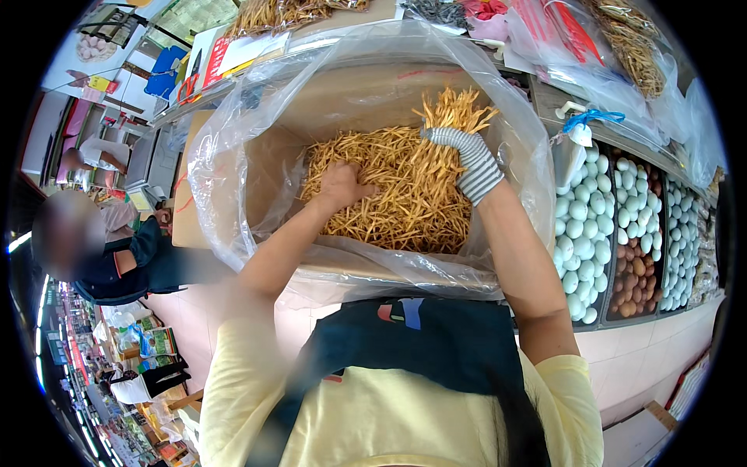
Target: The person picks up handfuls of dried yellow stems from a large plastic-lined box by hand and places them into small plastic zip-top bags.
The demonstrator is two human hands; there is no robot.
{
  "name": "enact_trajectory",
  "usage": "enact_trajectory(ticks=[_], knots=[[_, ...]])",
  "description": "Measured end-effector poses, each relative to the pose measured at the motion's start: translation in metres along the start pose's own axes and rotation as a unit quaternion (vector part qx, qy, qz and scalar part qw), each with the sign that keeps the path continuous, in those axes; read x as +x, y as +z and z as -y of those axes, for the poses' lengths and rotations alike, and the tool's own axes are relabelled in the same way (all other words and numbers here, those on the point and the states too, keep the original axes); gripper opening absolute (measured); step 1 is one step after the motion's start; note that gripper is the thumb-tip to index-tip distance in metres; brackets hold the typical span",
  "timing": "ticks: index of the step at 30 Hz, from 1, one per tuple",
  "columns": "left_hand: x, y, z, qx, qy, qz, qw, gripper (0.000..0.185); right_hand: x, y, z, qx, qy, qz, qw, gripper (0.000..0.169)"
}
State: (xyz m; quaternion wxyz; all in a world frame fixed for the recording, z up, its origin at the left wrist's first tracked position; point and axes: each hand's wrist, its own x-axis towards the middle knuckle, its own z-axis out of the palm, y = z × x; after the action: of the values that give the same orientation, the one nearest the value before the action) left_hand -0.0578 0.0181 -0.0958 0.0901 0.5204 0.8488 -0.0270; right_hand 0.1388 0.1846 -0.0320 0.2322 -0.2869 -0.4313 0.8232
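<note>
Before me stands a cardboard box [362, 99] lined with a clear plastic bag [224, 140], whose edges spread over the rim. Dried yellow-brown strips [402, 204], which look like dried daylily buds, cover its bottom. My left hand [341, 185] is bare and rests on the strips at the left of the heap, its fingers partly sunk among them; whether it grips any is hidden. On my right hand [467, 160] is a grey-and-white striped glove. It is closed around an upright bunch of the strips [458, 111] at the box's right side, with more strips hanging below.
Crates of pale blue-green eggs [583, 216] and brown eggs [633, 274] stand at the right. Behind the box, a counter bears bagged dried goods [292, 14], plastic bags [560, 35] and red-handled scissors [188, 87]. A person [125, 257] is close at the left; others are farther off.
</note>
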Motion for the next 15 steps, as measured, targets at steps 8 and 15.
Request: enact_trajectory(ticks=[8,15], knots=[[0.0,-0.024,0.018,-0.622,-0.11,0.045,0.774,0.016,-0.006,0.002,0.001,0.062,0.045,0.065,0.995,0.04],[-0.026,-0.081,-0.04,-0.749,-0.042,0.038,0.661,0.017,-0.001,0.004,-0.013,0.03,0.063,0.064,0.995,0.031]])
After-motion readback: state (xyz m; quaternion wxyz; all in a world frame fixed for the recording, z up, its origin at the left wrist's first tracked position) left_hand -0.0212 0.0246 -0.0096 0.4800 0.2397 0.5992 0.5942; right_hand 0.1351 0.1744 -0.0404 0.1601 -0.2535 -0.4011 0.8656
